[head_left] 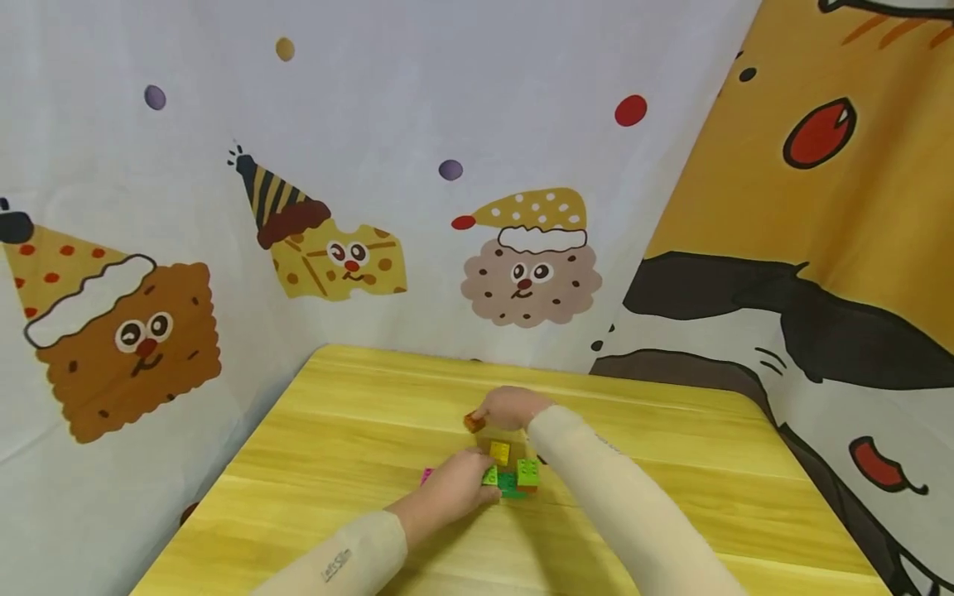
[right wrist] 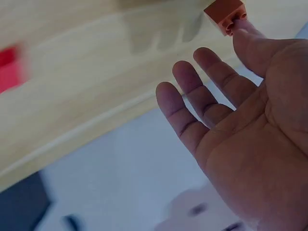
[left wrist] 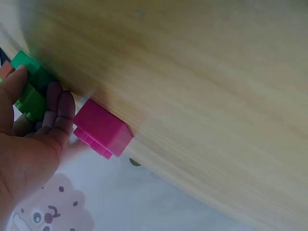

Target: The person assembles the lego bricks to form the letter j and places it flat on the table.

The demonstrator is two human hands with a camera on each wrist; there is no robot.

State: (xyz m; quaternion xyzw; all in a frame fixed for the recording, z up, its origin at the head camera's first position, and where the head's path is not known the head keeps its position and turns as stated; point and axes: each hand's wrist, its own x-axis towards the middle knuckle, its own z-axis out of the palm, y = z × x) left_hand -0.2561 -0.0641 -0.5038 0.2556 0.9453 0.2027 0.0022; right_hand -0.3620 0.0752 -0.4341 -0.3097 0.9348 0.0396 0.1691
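Observation:
My left hand [head_left: 455,490] grips a light green toy brick [left wrist: 32,101] between thumb and fingers. It sits against a dark green brick [head_left: 508,484]. At the right end of this group stands another light green brick [head_left: 527,473] with orange under it. A yellow brick [head_left: 499,452] lies just beyond the left fingertips. Beside the left fingers is a pink brick [left wrist: 103,127], mostly covered by the hand in the head view. Farther back, my right hand [head_left: 516,408] pinches an orange-brown brick [right wrist: 224,14], thumb on its studs and the other fingers spread apart.
The bricks and hands are around the middle of a wood-grain table [head_left: 358,406]. A printed cloth [head_left: 417,99] with cartoon figures hangs behind and along the sides. In the right wrist view a blurred red-pink object [right wrist: 10,70] shows at the left.

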